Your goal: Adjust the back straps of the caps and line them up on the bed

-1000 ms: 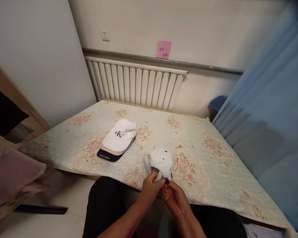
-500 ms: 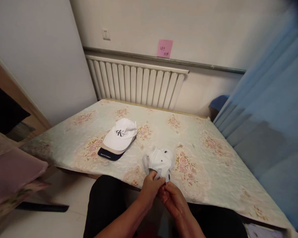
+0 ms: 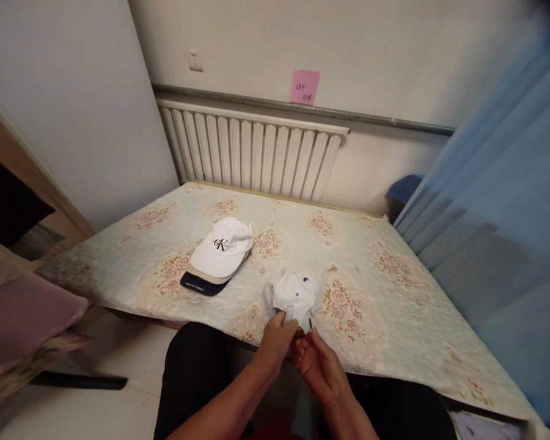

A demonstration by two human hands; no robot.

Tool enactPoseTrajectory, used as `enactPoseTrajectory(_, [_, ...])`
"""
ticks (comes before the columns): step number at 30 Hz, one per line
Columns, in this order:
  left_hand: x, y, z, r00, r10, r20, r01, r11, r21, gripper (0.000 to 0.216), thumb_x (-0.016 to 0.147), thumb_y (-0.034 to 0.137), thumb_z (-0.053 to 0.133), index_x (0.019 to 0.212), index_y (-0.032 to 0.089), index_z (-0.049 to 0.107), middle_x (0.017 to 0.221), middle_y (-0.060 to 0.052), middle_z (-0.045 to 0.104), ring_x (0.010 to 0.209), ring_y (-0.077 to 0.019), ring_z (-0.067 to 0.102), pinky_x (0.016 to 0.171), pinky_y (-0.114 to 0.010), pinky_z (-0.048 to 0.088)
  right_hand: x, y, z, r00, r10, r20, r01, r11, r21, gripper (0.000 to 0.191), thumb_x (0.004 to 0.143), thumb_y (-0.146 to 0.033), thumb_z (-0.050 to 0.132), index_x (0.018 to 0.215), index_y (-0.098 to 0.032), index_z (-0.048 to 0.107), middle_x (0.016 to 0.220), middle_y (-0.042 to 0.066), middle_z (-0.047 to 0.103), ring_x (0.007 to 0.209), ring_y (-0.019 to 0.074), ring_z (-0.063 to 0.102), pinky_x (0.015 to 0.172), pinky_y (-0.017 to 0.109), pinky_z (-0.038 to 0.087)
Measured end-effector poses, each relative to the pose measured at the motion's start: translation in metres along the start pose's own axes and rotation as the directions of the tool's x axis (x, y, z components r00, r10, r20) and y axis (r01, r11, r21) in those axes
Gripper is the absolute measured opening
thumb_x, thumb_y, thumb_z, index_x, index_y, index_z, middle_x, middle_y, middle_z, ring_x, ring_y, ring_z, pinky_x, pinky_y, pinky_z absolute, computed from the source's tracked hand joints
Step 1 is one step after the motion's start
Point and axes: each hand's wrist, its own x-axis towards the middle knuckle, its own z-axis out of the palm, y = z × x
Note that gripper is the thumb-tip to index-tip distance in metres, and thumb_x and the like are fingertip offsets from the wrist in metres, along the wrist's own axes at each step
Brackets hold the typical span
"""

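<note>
My knees (image 3: 197, 366) are by the near edge of the bed (image 3: 293, 223), and a pale cap (image 3: 297, 296) is in front of me at that same edge, its back turned to me. My left hand (image 3: 275, 342) grips the back of the pale cap, close by its strap (image 3: 289, 310). My right hand (image 3: 319, 366) is curled, with its fingertips at the back of the pale cap too; I cannot tell if they pinch it. On the left half of the bed is a white cap (image 3: 231, 238) with black letters. A tan brim (image 3: 208, 277) and a dark brim (image 3: 201, 286) poke out from under it. Behind the bed is a radiator (image 3: 256, 156). A blue curtain (image 3: 495, 244) hangs along the right side of the bed.
</note>
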Motion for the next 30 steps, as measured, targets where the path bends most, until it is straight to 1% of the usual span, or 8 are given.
enactPoseTrajectory(3, [0.001, 0.0, -0.001, 0.998, 0.043, -0.037, -0.041, 0.997, 0.061, 0.014, 0.075, 0.033, 0.05, 0.076, 0.019, 0.047, 0.057, 0.004, 0.048, 0.048, -0.0104, 0.048, 0.045, -0.022, 0.036, -0.001, 0.002, 0.0, 0.998, -0.053, -0.018, 0.052, 0.998, -0.028, 0.017, 0.067, -0.028, 0.075, 0.071, -0.016, 0.064, 0.065, 0.002, 0.062, 0.054, 0.0106, 0.053, 0.05, 0.023, 0.038])
enactPoseTrajectory(6, [0.0, 0.001, -0.002, 0.995, 0.073, -0.073, -0.064, 0.991, 0.12, 0.014, 0.074, 0.031, 0.051, 0.071, 0.019, 0.044, 0.058, 0.005, 0.045, 0.051, -0.0097, 0.045, 0.047, -0.022, 0.034, -0.001, 0.003, 0.002, 0.998, -0.051, -0.04, 0.05, 0.998, -0.044, 0.015, 0.067, -0.025, 0.076, 0.069, -0.015, 0.064, 0.061, 0.001, 0.06, 0.051, 0.0091, 0.05, 0.048, 0.022, 0.037])
enactPoseTrajectory(8, [-0.002, 0.003, -0.003, 0.996, 0.075, -0.049, -0.068, 0.989, 0.135, 0.018, 0.076, 0.034, 0.05, 0.068, 0.02, 0.042, 0.056, 0.006, 0.042, 0.051, -0.0095, 0.043, 0.048, -0.022, 0.033, -0.001, 0.003, 0.003, 0.998, -0.044, -0.05, 0.041, 0.998, -0.048, 0.014, 0.067, -0.024, 0.075, 0.068, -0.016, 0.064, 0.06, -0.001, 0.059, 0.05, 0.0084, 0.048, 0.047, 0.021, 0.036])
enactPoseTrajectory(12, [-0.004, 0.006, -0.011, 0.991, 0.121, 0.063, -0.128, 0.984, 0.124, 0.029, 0.083, 0.045, 0.038, 0.069, 0.02, 0.041, 0.053, 0.007, 0.041, 0.049, -0.0093, 0.04, 0.05, -0.023, 0.032, -0.002, -0.001, 0.006, 0.999, -0.038, -0.015, 0.038, 0.998, -0.04, 0.015, 0.07, -0.026, 0.073, 0.064, -0.016, 0.062, 0.058, -0.002, 0.055, 0.046, 0.0064, 0.042, 0.042, 0.02, 0.031])
enactPoseTrajectory(16, [-0.006, 0.005, -0.018, 0.984, 0.133, 0.114, -0.149, 0.978, 0.143, 0.023, 0.081, 0.038, 0.042, 0.067, 0.02, 0.04, 0.052, 0.007, 0.041, 0.047, -0.0082, 0.037, 0.05, -0.022, 0.029, -0.002, -0.004, 0.008, 1.0, 0.0, -0.024, 0.0, 1.0, -0.003, 0.019, 0.068, -0.027, 0.073, 0.063, -0.016, 0.059, 0.054, -0.004, 0.048, 0.043, 0.0049, 0.037, 0.039, 0.018, 0.027])
enactPoseTrajectory(21, [-0.009, 0.005, -0.022, 0.981, 0.152, 0.122, -0.171, 0.972, 0.163, 0.019, 0.078, 0.034, 0.045, 0.067, 0.019, 0.042, 0.052, 0.007, 0.044, 0.047, -0.0084, 0.039, 0.051, -0.022, 0.03, 0.0, -0.009, 0.008, 0.998, 0.021, -0.06, -0.02, 1.0, 0.013, 0.024, 0.065, -0.026, 0.075, 0.059, -0.017, 0.054, 0.051, -0.006, 0.042, 0.041, 0.0041, 0.032, 0.037, 0.018, 0.024])
enactPoseTrajectory(25, [-0.013, 0.006, -0.024, 0.981, 0.152, 0.118, -0.169, 0.974, 0.153, 0.02, 0.078, 0.035, 0.047, 0.067, 0.019, 0.043, 0.052, 0.007, 0.043, 0.048, -0.0083, 0.038, 0.051, -0.022, 0.029, 0.0, -0.012, 0.008, 0.999, 0.018, -0.05, -0.017, 0.999, 0.027, 0.026, 0.064, -0.024, 0.076, 0.061, -0.017, 0.051, 0.051, -0.008, 0.036, 0.041, 0.0029, 0.028, 0.037, 0.016, 0.023])
enactPoseTrajectory(30, [-0.017, 0.004, -0.024, 0.979, 0.149, 0.136, -0.168, 0.975, 0.145, 0.02, 0.078, 0.036, 0.048, 0.067, 0.019, 0.044, 0.052, 0.007, 0.044, 0.049, -0.0086, 0.038, 0.052, -0.022, 0.029, 0.0, -0.013, 0.008, 0.999, -0.021, -0.03, 0.021, 1.0, -0.018, 0.027, 0.067, -0.026, 0.074, 0.061, -0.019, 0.049, 0.051, -0.008, 0.032, 0.041, 0.0033, 0.027, 0.036, 0.016, 0.024])
